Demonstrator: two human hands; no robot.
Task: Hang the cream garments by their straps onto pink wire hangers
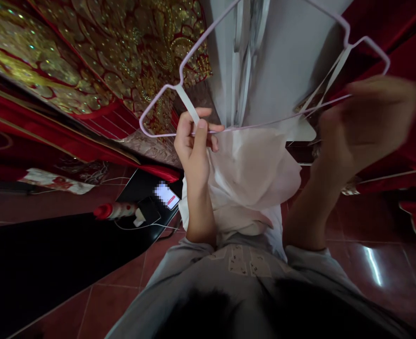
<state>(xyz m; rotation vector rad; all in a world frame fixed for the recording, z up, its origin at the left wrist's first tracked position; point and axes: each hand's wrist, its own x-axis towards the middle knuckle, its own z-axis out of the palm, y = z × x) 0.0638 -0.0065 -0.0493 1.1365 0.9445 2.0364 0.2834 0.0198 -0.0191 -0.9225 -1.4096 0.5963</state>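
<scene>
Left hand (194, 143) grip closed on hanger (158, 136) lower bar, thumb on white strap (187, 104) — right hand (366, 122) blurred, grip unclear.

The hanger (165, 136) is showing pale lilac, the cloth (253, 169) sheer white; the drape (123, 56) is glittering red with gold floral embroidery; the floor (352, 235) is gleaming dark red.
</scene>
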